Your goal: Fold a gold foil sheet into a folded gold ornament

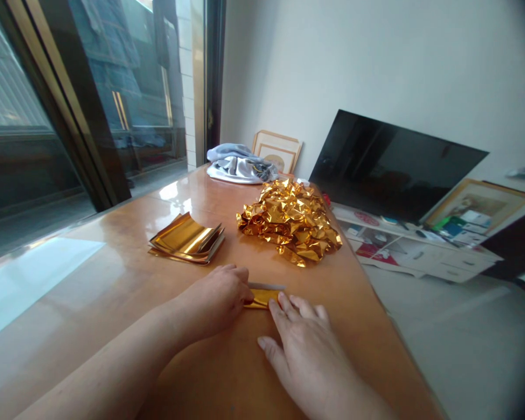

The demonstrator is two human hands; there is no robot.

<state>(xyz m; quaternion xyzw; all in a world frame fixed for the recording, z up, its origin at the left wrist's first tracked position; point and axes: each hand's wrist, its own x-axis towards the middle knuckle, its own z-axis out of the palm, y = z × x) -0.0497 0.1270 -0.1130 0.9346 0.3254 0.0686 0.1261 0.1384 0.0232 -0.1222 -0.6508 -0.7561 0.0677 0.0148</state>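
A small folded sheet of gold foil paper lies flat on the wooden table, with a pale strip along its far edge. My left hand is closed at the sheet's left end, its fingertips pressed on the foil and partly hidden. My right hand is open, fingers stretched out, with its fingertips resting on the sheet's right end. Beyond my left hand sits a stack of flat gold foil sheets, slightly curled. A heap of folded gold foil pieces stands farther back on the right.
Bundled grey-blue cloth lies at the table's far end, near a leaning picture frame. To the right, past the table's edge, a large black television stands over a white cabinet. Sliding glass doors are on the left.
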